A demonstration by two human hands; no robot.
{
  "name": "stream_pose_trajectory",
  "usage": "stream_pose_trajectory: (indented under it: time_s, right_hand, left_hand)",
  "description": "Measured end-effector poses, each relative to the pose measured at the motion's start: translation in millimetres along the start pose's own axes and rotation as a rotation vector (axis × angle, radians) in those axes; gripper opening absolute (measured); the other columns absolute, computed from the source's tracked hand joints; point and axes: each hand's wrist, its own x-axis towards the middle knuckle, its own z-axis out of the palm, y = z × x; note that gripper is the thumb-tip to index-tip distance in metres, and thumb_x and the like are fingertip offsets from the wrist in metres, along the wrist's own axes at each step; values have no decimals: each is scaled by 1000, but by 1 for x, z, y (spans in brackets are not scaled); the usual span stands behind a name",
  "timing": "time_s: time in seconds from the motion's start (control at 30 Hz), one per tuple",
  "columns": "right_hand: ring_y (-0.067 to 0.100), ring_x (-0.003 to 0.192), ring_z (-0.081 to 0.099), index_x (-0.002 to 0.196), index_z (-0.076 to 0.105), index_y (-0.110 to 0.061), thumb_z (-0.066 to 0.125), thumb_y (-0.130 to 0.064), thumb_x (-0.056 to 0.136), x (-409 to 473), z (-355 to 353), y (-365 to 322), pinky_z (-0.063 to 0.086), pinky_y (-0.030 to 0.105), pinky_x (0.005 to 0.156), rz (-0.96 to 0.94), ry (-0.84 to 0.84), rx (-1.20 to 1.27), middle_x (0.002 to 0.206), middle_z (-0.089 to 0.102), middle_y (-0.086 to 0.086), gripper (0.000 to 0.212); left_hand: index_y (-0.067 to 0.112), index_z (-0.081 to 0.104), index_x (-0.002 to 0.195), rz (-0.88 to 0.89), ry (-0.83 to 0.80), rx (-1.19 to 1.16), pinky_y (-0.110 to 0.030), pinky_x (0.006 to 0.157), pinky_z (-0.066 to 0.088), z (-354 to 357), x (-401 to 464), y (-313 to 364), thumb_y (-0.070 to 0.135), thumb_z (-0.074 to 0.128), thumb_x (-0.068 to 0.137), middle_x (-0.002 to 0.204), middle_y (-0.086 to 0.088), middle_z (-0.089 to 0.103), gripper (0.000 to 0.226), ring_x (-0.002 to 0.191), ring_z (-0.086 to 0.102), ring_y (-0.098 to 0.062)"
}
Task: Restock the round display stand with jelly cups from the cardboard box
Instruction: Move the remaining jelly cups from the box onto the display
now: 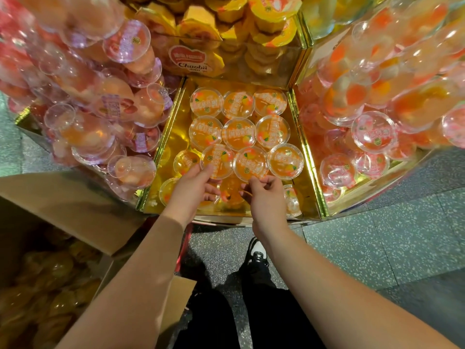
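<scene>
Orange jelly cups lie in rows in the gold-lined middle compartment (176, 127) of the round display stand. My left hand (193, 185) holds the near edge of one orange jelly cup (218, 159) in the front row. My right hand (264, 195) pinches the near rim of the cup beside it (250, 163). More orange cups sit lower, partly hidden under both hands. The open cardboard box (63, 197) stands at the lower left, with several orange cups (50, 285) dim inside it.
Pink-lidded jelly cups (105, 102) fill the left compartment and others (372, 132) the right one. Yellow cups (226, 26) pile behind a clear panel at the back. My shoe (256, 255) stands on the speckled floor (377, 248) below the stand.
</scene>
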Motion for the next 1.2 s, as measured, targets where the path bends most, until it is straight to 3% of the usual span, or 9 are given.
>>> stream_pose_trajectory:
  time_s: [0.17,0.3,0.43,0.53,0.73,0.8,0.87,1.07,1.2]
  right_hand:
    - [8,61,66,91,47,-15,57,-14,100,-1,-3,-3,55,33,73,38,-12,3,62,65,-8,13]
    - [15,65,62,96,46,-10,58,-22,100,-7,-8,-8,53,23,54,137,-53,-9,82,60,7,18]
    - [19,72,59,98,45,-12,67,-23,94,-20,-21,-18,54,27,62,232,-104,-114,88,58,10,26]
    - [20,78,57,101,52,-8,65,-26,95,-38,-22,-30,52,32,70,216,-146,-319,88,58,9,23]
    - [20,82,64,91,60,-18,64,-32,94,-101,55,-44,52,42,82,-79,-451,-808,93,67,10,14]
    - [23,88,64,95,63,-22,64,-38,92,-127,99,-35,51,46,87,-240,-585,-987,94,68,7,17]
    - [21,96,60,109,63,-21,62,-41,94,-153,145,-17,43,31,84,-406,-733,-1219,101,65,0,25]
    - [24,125,53,138,51,-17,59,-37,96,-195,252,85,42,32,101,-763,-1089,-1699,137,55,7,48]
    - [26,125,52,139,49,-18,56,-32,98,-205,286,172,45,39,104,-778,-1150,-1987,140,51,5,45]
  left_hand:
    - [22,49,140,5,-11,20,-29,62,50,-1,4,-4,42,54,99,112,-8,71,45,76,63,-20]
    - [20,36,151,-1,10,112,-40,75,56,-4,-2,2,43,53,100,104,5,65,58,81,65,-22]
    - [21,52,135,27,47,120,-28,58,47,-21,-23,13,46,49,101,97,1,71,42,72,62,-18]
    - [19,60,123,57,45,157,-28,61,44,-49,-50,16,45,49,101,96,6,72,36,72,63,-15]
    - [24,66,100,114,204,66,-22,58,44,-140,-122,11,34,50,102,90,3,68,19,62,58,-6]
    - [29,65,100,114,334,39,-21,67,51,-185,-144,-2,35,51,102,97,4,68,15,76,63,-8]
    - [39,65,102,91,465,78,-27,73,49,-234,-167,-24,44,53,98,99,10,68,13,90,63,-10]
    - [30,59,117,-93,791,220,-25,69,44,-343,-229,-120,38,53,100,100,11,57,20,89,56,-8]
    - [18,59,124,-257,773,272,-25,70,49,-387,-250,-216,31,54,100,111,2,59,28,92,58,-11]
